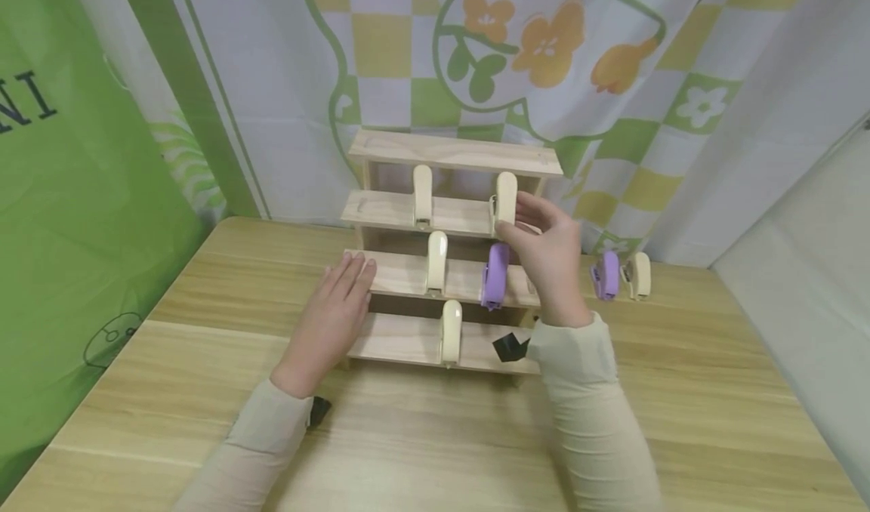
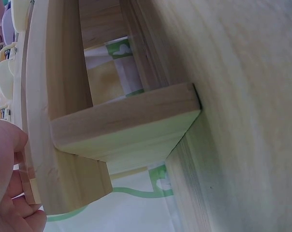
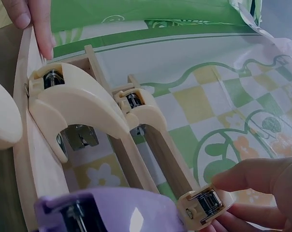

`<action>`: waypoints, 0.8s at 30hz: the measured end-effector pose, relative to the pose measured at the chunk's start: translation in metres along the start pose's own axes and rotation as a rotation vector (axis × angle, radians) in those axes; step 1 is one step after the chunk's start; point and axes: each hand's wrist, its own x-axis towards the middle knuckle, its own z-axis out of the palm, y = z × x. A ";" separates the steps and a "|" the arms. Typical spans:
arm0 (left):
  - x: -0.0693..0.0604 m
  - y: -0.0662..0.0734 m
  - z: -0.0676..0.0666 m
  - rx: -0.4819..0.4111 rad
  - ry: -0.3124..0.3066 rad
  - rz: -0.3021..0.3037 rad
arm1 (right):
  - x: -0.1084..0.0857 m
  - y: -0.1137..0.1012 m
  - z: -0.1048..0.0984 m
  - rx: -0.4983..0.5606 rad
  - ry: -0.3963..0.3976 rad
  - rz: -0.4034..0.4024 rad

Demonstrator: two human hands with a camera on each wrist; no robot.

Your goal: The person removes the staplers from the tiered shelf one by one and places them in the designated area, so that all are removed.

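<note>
My right hand [image 1: 547, 251] pinches a cream stapler [image 1: 506, 201] at the right of the third tier of a stepped wooden rack [image 1: 390, 274]; in the right wrist view thumb and fingers lie on either side of this stapler [image 3: 204, 207]. My left hand [image 1: 333, 316] rests on the left end of the second tier, fingers extended. Another cream stapler [image 1: 423, 195] stands on the third tier. On the second tier are a cream stapler [image 1: 437, 263] and a purple stapler [image 1: 496, 274]. The lowest tier holds a cream stapler [image 1: 451, 332].
Right of the rack, a purple stapler [image 1: 606, 276] and a cream stapler [image 1: 637, 276] stand on the wooden table [image 1: 421, 444]. A black piece [image 1: 510, 347] lies by my right sleeve. A patterned curtain [image 1: 272, 119] hangs behind the rack.
</note>
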 end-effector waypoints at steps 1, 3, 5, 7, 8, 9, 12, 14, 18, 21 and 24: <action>0.000 0.000 0.000 0.000 0.000 -0.001 | -0.001 -0.001 -0.002 0.002 0.000 0.000; 0.000 0.000 0.000 0.002 -0.001 -0.003 | -0.002 -0.002 -0.006 -0.006 0.003 0.005; 0.001 0.000 0.000 0.004 -0.002 -0.003 | -0.004 -0.003 -0.011 -0.011 0.010 0.007; 0.001 0.000 0.000 0.008 -0.005 -0.002 | -0.006 -0.003 -0.016 -0.016 0.018 0.000; 0.001 0.000 0.000 0.007 -0.007 -0.002 | -0.006 -0.003 -0.019 -0.017 0.020 -0.006; 0.001 0.000 0.000 0.005 -0.010 -0.004 | -0.007 -0.003 -0.021 -0.017 0.023 -0.011; 0.001 0.000 0.000 0.001 -0.014 -0.008 | -0.010 -0.001 -0.028 -0.034 0.034 -0.016; 0.001 0.000 -0.001 -0.001 -0.015 -0.011 | -0.011 0.001 -0.033 -0.049 0.046 -0.016; 0.001 -0.001 0.000 -0.001 -0.011 -0.012 | -0.013 0.004 -0.044 -0.064 0.073 -0.016; 0.001 -0.001 0.000 0.001 -0.014 -0.012 | -0.014 0.005 -0.053 -0.057 0.096 -0.007; 0.001 -0.001 0.000 0.003 -0.022 -0.011 | -0.014 0.007 -0.063 -0.043 0.125 0.016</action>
